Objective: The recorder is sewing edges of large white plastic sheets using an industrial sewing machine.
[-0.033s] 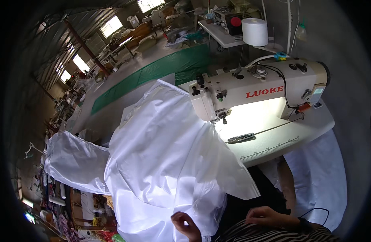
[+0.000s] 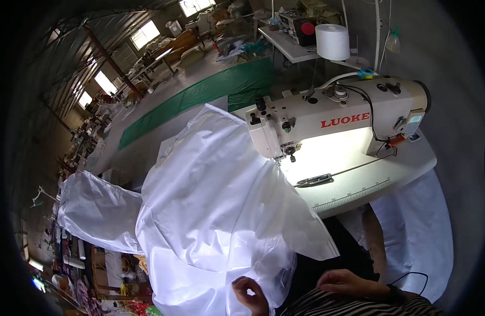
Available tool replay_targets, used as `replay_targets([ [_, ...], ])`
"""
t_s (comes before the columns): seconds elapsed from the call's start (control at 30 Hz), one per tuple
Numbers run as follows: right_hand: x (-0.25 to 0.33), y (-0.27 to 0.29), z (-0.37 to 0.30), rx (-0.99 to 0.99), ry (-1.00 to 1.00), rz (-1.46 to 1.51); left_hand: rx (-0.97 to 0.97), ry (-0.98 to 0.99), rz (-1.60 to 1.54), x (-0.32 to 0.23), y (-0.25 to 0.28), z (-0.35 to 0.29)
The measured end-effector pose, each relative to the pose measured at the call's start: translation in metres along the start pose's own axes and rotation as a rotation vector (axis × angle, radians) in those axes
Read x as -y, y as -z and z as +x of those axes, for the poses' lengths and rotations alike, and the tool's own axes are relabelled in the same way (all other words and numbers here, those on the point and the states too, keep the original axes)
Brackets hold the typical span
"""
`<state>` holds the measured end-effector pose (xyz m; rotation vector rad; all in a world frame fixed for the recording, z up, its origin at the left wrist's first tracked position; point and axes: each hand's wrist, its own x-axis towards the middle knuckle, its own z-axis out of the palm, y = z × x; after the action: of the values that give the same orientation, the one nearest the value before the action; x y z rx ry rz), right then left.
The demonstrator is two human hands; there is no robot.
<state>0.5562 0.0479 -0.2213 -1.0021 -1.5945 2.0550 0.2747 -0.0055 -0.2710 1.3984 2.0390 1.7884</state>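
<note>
My left hand (image 2: pixel 252 296) is at the lower middle, fingers curled toward the thumb into a loose ring with nothing visible inside. It hovers over or touches the near edge of a large shiny white fabric (image 2: pixel 200 210); I cannot tell which. To the right, my right hand (image 2: pixel 341 281) is held close to my striped sleeve with its fingers bent together; its palm side is hidden. The fabric runs up under the needle area of a white sewing machine (image 2: pixel 337 110), whose lamp is lit. Small metal thread snips (image 2: pixel 314 180) lie on the machine bed.
A white thread cone (image 2: pixel 333 42) stands behind the machine. White fabric (image 2: pixel 416 231) hangs at the right below the machine bed, and another white piece (image 2: pixel 100 210) extends left. A green sheet (image 2: pixel 200 100) lies on the floor beyond. Mixed items crowd the lower left.
My left hand has shifted slightly to the right. My right hand has moved a little to the left. The fabric and machine look the same.
</note>
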Motion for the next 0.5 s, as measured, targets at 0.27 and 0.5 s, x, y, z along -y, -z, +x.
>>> replay_targets([
  [0.27,0.010,-0.015,0.033,-0.005,0.158,-0.535,0.758,0.059,0.036,-0.020,-0.022,-0.036],
  [0.5,-0.008,-0.010,0.025,0.126,-0.161,-0.289,0.658,0.637,-0.241,0.002,-0.006,-0.050],
])
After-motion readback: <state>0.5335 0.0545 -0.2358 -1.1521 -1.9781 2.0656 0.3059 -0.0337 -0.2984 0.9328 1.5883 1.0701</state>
